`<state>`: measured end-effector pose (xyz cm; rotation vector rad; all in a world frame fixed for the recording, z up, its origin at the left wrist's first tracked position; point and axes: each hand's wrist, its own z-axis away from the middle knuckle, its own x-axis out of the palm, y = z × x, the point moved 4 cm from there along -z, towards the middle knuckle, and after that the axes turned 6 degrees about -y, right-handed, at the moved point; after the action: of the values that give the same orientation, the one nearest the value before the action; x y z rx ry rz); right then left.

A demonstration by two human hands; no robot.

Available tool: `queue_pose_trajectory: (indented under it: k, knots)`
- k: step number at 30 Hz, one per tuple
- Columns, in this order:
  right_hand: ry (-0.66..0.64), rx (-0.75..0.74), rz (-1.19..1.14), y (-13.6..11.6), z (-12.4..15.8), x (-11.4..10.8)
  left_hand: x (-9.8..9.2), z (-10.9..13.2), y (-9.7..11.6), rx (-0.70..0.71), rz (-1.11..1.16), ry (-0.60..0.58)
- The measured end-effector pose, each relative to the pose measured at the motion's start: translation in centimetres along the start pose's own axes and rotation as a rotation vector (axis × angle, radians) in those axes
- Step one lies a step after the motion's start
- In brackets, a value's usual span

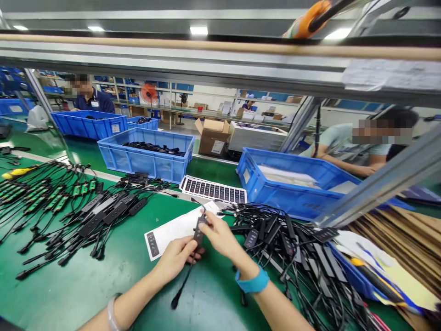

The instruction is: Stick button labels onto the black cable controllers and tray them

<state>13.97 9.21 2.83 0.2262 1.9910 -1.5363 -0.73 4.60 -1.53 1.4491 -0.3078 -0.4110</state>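
Note:
Near the middle of the green bench I hold a small black corded controller with button marks on its face. My left hand pinches its lower end, and my right hand has its fingers on the upper end and face. From the lower end a black cable hangs to a plug. Behind my hands lies a white label sheet with one black label on its left end. A further sheet of black labels lies behind, against the bins.
A tangled pile of black controllers lies to the right. Left are more controllers and green circuit boards with cables. Blue bins line the back, one holding white sheets. Cardboard is stacked right. Two people sit beyond the bench.

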Motion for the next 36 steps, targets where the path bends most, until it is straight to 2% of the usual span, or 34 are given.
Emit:
queue_pose_trajectory:
  k: [2, 3, 5, 6, 7, 8, 9, 11, 13, 14, 16, 18, 21, 25, 28, 30, 31, 33, 36]
  knots:
    - [0.056, 0.042, 0.275, -0.4, 0.7, -4.2, -0.3, 0.4, 0.8, 0.117, -0.423, 0.046]
    - [0.093, 0.132, 0.469, -0.3, 1.1, -6.3, -0.3, 0.6, 0.9, 0.140, -0.610, 0.063]
    - [0.289, 0.320, 0.823, -0.1, 1.9, -9.8, 0.0, 0.9, 0.4, 0.100, -0.874, 0.022]
    - [0.334, 0.288, 0.937, -0.4, 1.9, -10.3, 0.3, 0.9, 0.0, 0.068, -0.953, -0.028]
    - [0.336, 0.234, 0.983, -0.5, 1.5, -9.9, 0.6, 0.9, -0.5, 0.049, -1.004, -0.077]
    - [0.277, 0.145, 0.958, -0.7, 0.8, -8.5, 0.9, 0.9, -0.8, 0.045, -1.034, -0.115]
    - [0.160, 0.051, 0.871, -0.9, -0.1, -6.4, 1.1, 0.9, -1.0, 0.054, -1.051, -0.134]
    - [-0.159, -0.076, 0.609, -1.6, -1.8, -0.6, 1.3, 0.9, -1.1, 0.077, -1.059, -0.124]
    - [-0.418, -0.103, 0.439, -2.4, -3.1, 5.2, 1.4, 0.9, -1.2, 0.077, -1.025, -0.113]
    - [-0.470, -0.114, 0.419, -2.9, -3.7, 7.4, 1.4, 1.0, -1.3, 0.078, -0.997, -0.116]
    - [-0.488, -0.130, 0.427, -3.6, -4.5, 10.5, 1.4, 1.0, -1.7, 0.093, -0.940, -0.127]
    - [-0.461, -0.140, 0.438, -4.0, -4.9, 12.0, 1.4, 1.0, -2.0, 0.139, -0.902, -0.134]
    - [-0.431, -0.156, 0.424, -3.9, -4.8, 12.5, 1.3, 1.2, -2.2, 0.244, -0.823, -0.108]
    - [-0.374, -0.212, 0.348, -4.3, -4.1, 12.2, 1.3, 1.7, -1.9, 0.346, -0.682, -0.029]
    - [-0.323, -0.294, 0.248, -5.5, -3.4, 11.2, 1.7, 1.7, -1.4, 0.333, -0.837, 0.000]
    - [-0.214, -0.353, 0.119, -6.4, -2.8, 9.3, 1.1, 1.2, -0.7, 0.274, -0.991, 0.047]
    - [-0.119, -0.366, 0.029, -6.7, -2.5, 7.9, 0.3, 0.8, -0.2, 0.224, -1.042, 0.103]
    - [0.110, -0.339, -0.154, -6.7, -1.7, 4.6, -2.5, 0.4, 1.2, 0.101, -1.087, 0.275]
    - [0.340, -0.227, -0.331, -5.4, -0.2, 0.3, -8.8, 1.2, 3.4, -0.136, -1.127, 0.647]
